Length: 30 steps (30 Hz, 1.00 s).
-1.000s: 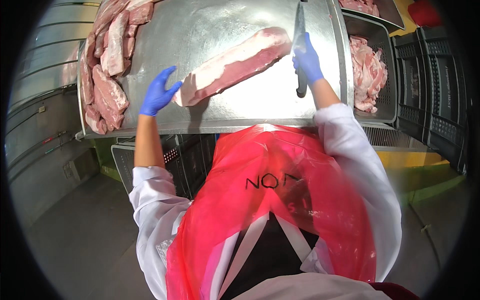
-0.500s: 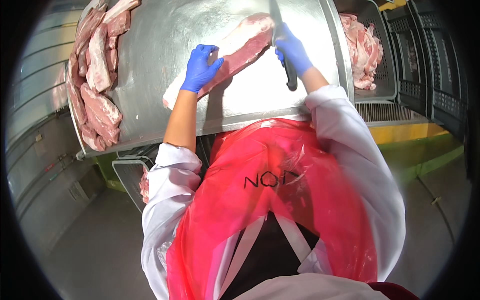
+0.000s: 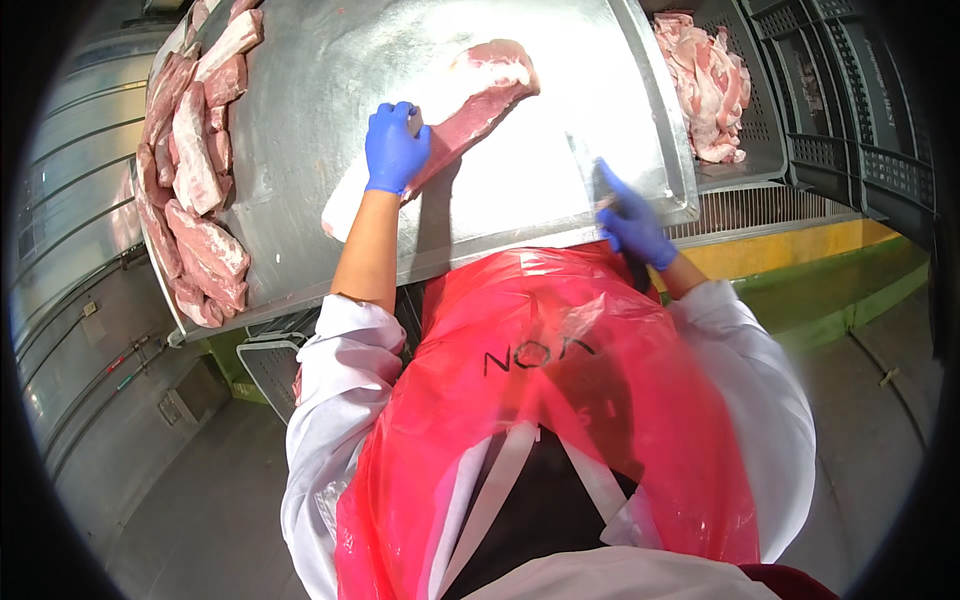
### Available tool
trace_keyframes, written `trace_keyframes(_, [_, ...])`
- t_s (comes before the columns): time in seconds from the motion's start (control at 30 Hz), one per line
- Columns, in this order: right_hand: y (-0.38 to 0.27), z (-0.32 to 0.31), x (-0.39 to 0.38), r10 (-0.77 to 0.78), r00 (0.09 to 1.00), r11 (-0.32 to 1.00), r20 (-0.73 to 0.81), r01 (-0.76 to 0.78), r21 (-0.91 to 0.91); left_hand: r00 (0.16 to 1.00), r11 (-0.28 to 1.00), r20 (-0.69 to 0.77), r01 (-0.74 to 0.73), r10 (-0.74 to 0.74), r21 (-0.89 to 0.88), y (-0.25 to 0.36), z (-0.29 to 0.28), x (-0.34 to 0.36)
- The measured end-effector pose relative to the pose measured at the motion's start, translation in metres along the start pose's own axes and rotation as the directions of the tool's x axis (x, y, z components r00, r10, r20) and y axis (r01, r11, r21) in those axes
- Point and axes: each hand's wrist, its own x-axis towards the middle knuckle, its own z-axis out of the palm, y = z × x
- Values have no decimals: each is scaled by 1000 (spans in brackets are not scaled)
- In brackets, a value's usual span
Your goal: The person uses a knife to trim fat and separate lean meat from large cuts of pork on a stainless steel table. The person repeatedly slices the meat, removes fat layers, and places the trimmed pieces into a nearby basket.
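Blue-gloved left hand (image 3: 397,152) is holding, fingers part-bent, the long pink-and-white meat slab (image 3: 478,112) lying mid-desk on silver metal (image 3: 290,150). Blue-gloved right hand (image 3: 636,226) is apparently clasping, through blur, the black-handled steel knife (image 3: 582,165). Slab's probably feeling heavy, soft, slippery; thick middle's likely offering best hold.

Left hand (image 3: 397,152) on a long piece of meat (image 3: 468,118), knife (image 3: 581,164) in right hand (image 3: 635,226)

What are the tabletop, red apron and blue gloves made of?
The tabletop looks like steel: grey with bright, shiny glare. The red apron seems thin plastic: glossy, crinkled, see-through. The blue gloves look rubbery, smooth and close-fitting, perhaps nitrile.
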Motion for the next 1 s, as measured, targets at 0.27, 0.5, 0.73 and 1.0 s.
trace_keyframes(0.27, [-34,-73,83,-289,909,947,-302,318,50,974,983,223,-72,33,168,155,41,103])
trace_keyframes(0.5, [-39,-20,161,-205,947,968,-247,234,93,984,989,158,104,-87,-103,108,44,127])
trace_keyframes(0.73, [-53,17,212,-233,973,972,8,233,-35,963,909,207,237,-173,-344,89,60,135])
trace_keyframes(1.0, [-52,20,203,-196,976,974,99,206,-94,969,881,236,172,-71,-441,89,27,161])
